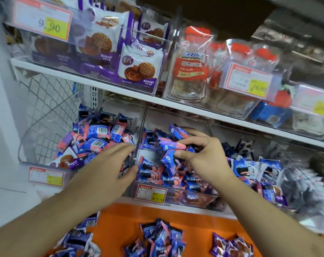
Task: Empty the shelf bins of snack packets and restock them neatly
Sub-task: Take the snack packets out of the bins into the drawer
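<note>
A blue-and-pink snack packet [171,160] is pinched by the right hand [198,156] between thumb and curled fingers, inside the middle clear bin [176,196] on the lower shelf. The left hand [109,167] is spread with straight fingers, gripping nothing, and is laid over the packets and the divider wall [139,143] between this bin and the left bin [46,164], which is heaped with the same packets. More packets [161,236] are scattered on the orange worktop [194,223] below. Purple biscuit packs [139,69] are stocked on the upper shelf [94,81].
</note>
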Tool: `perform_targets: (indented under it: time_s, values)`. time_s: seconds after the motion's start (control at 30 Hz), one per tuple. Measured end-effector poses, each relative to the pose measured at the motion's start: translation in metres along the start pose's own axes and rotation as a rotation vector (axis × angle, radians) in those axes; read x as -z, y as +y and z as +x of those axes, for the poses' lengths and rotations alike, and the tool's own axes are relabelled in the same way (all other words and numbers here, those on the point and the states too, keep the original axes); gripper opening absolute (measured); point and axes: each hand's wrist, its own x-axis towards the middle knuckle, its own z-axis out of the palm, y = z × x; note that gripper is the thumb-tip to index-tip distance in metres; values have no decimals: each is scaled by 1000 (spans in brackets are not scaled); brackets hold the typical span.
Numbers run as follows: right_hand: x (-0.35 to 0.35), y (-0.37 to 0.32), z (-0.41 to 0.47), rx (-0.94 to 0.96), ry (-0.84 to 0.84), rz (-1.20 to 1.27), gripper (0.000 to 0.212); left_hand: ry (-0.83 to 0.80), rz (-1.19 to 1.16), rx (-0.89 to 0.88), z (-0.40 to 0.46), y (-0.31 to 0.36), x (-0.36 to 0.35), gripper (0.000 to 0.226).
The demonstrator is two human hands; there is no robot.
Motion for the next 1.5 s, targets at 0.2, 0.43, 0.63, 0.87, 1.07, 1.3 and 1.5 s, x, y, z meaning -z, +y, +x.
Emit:
perform_targets:
  time_s: [0.2, 0.43, 0.63, 0.87, 1.07, 1.3, 1.5]
  values:
    - [38, -17, -67, 95, 21, 86, 28, -85, -104, -120, -26, 50, 10, 84]
    - [38, 3, -150, -10, -82, 224, 26, -263, -319, -105, -62, 85, -26, 81]
    - [-2, 94, -181, -264, -325, 37, 31, -471, -318, 82, -89, 40, -114, 39]
    - [-54, 188, -179, -513, -471, -124, 32, -557, -123, 278, -94, -12, -194, 35]
    - [-68, 218, -162, -551, -512, -13, 74, -534, -331, 376, -85, -28, -241, 71]
    - [-48, 211, -153, -513, -584, -155, 73, -575, -276, 326, -90, -35, -221, 67]
    - [-4, 113, -139, -206, -761, -514, 32, -511, -278, 182, -73, 4, -176, 47]
